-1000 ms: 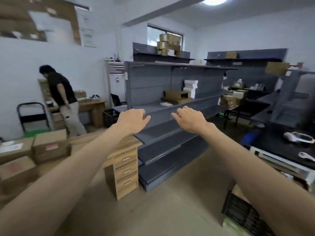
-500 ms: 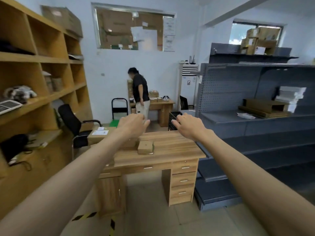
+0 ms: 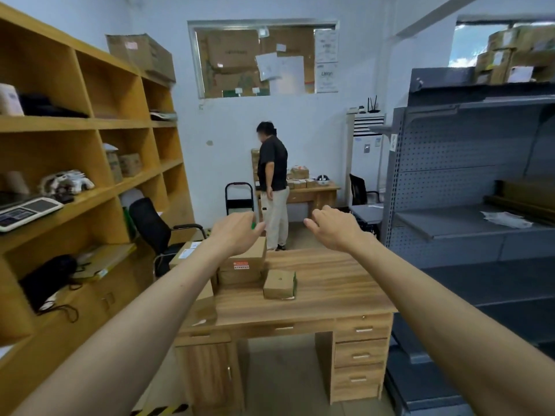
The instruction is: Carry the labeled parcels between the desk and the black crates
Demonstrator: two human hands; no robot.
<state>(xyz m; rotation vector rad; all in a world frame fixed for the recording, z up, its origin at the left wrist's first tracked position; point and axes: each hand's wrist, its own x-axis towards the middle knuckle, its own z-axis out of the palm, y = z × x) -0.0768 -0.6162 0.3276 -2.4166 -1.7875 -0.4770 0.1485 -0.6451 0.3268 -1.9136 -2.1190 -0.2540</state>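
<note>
Head view. vs 0.5 s ago: the bench (image 3: 324,283) sits closer and more central in frame, its front drawers now in full view; both arms are still stretched forward, nothing picked up. The person in the black shirt (image 3: 272,187) is still at the far table.

Left hand (image 3: 237,232): fingers loosely curled, relaxed, holding nothing, hovering over the far top edge of the tall labeled parcel (image 3: 242,267). Can't tell if it touches the box. Right hand (image 3: 333,228): fingers loosely bent, palm down, empty, in the air past the bench's far edge.

Parcels, all on the bench: tall one with the red-and-white label directly below the left hand; small flat parcel (image 3: 280,284) below and between the two hands, just beside the tall one, apart from it; another parcel with a white label (image 3: 187,253) under the left forearm; one more box (image 3: 204,307) at the bench's near-left corner, partly hidden by that forearm.

Around: wooden cubby shelving (image 3: 90,124) out beyond the left arm, a black office chair (image 3: 150,226) between it and the bench; grey perforated metal rack (image 3: 468,187) beyond the right arm.

Materials: bench is wood-grain laminate with metal drawer pulls; parcels are plain brown cardboard, square-edged; the small one has a green strip down its right side.
</note>
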